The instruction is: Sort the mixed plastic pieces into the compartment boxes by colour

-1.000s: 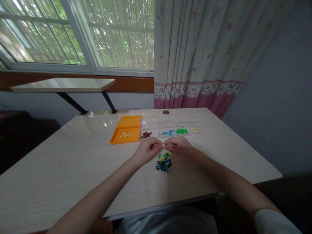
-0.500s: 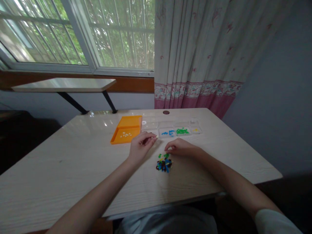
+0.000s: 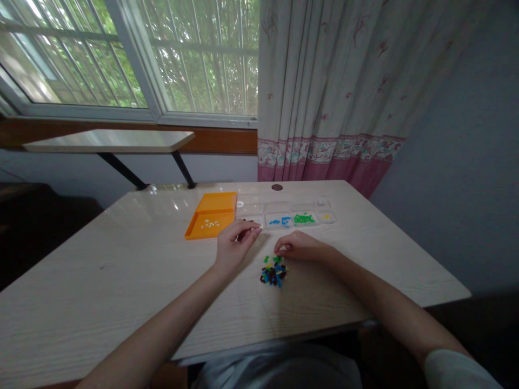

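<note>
Where the pale wooden bench [image 3: 121,270] runs out towards the window, we see both of the person's bare hands resting close together near its middle. The left hand [image 3: 232,247] lies with its thumb and forefinger drawn together, their tips at the near left corner of the clear sorting box [image 3: 284,207]. We cannot tell whether a piece sits between them. The right hand [image 3: 299,247] lies palm down with its fingers curled under, the tips on the bench just beyond the heap of mixed pieces [image 3: 273,273]. We cannot tell whether it grips anything. That heap, in black, blue, green and a little yellow, lies loose on the bench between the two forearms, just beside the right hand and a little apart from the left.

In the box's near row we make out blue pieces [image 3: 279,220], green pieces [image 3: 304,218] and yellow pieces [image 3: 326,216], each in its own compartment. Touching the box's left side lies an orange tray [image 3: 214,204] with a few white pieces [image 3: 209,223] in it.
</note>
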The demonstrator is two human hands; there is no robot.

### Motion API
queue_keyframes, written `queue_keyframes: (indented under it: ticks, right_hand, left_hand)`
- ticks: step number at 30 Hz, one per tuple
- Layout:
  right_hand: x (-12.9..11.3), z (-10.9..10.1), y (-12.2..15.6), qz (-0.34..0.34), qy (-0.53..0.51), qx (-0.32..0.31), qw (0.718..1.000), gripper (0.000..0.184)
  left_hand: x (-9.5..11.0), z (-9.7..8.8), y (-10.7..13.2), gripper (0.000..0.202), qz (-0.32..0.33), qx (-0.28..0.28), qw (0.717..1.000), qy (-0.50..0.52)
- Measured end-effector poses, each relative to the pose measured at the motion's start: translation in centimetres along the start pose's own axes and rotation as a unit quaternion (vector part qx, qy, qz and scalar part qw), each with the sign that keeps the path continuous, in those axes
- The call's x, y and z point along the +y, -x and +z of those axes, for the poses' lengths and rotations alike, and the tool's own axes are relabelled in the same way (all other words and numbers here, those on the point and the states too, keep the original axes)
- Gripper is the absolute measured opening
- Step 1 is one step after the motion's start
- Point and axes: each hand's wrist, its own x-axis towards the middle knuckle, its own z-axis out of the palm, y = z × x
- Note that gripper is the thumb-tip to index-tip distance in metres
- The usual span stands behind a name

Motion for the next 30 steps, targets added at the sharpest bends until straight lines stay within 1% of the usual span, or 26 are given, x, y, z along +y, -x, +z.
queue_keyframes:
  ticks: [6, 8, 11, 13, 15, 17, 20, 22, 24, 27, 30]
  right_hand:
    - [-0.5, -0.2, 0.0, 0.009, 0.011, 0.003, 1.0, 0.016]
    - [-0.4, -0.1, 0.0, 0.011, 0.009, 0.002, 1.0, 0.016]
    - [-0.1, 0.2, -0.1, 0.013, 0.002, 0.009, 1.0, 0.016]
    - [0.1, 0.3, -0.2, 0.018, -0.005, 0.015, 1.0, 0.017]
    - [0.2, 0.4, -0.2, 0.025, -0.017, 0.018, 0.999, 0.018]
    - [0.2, 0.3, -0.2, 0.031, -0.028, 0.018, 0.999, 0.018]
    - [0.3, 0.3, -0.2, 0.032, -0.031, 0.02, 0.999, 0.017]
    - [0.3, 0.3, -0.2, 0.033, -0.029, 0.021, 0.999, 0.018]
    - [0.2, 0.3, -0.3, 0.036, -0.03, 0.021, 0.999, 0.018]
    - [0.1, 0.3, -0.2, 0.036, -0.029, 0.022, 0.999, 0.018]
    - [0.0, 0.2, -0.2, 0.033, -0.028, 0.017, 0.999, 0.018]
  left_hand:
    - [-0.1, 0.1, 0.1, 0.015, 0.003, 0.001, 1.0, 0.004]
    - [-0.2, 0.2, 0.1, 0.016, 0.002, -0.019, 1.0, -0.004]
    - [-0.7, -0.1, -0.4, 0.018, 0.004, -0.068, 0.997, -0.038]
    - [-1.4, -0.8, -1.0, 0.017, 0.0, -0.086, 0.991, -0.098]
    - [-2.5, -1.8, -1.8, 0.017, -0.018, -0.087, 0.977, -0.195]
    - [-3.7, -3.1, -2.5, 0.017, -0.059, -0.083, 0.95, -0.296]
    - [-5.4, -5.0, -3.3, 0.019, -0.107, -0.099, 0.913, -0.382]
    - [-6.3, -5.9, -3.5, 0.019, -0.123, -0.116, 0.898, -0.406]
    - [-7.0, -6.5, -3.6, 0.016, -0.132, -0.125, 0.892, -0.413]
    - [-8.1, -6.8, -3.6, 0.016, -0.135, -0.141, 0.895, -0.4]
    - [-9.1, -6.8, -3.5, 0.019, -0.142, -0.17, 0.897, -0.383]
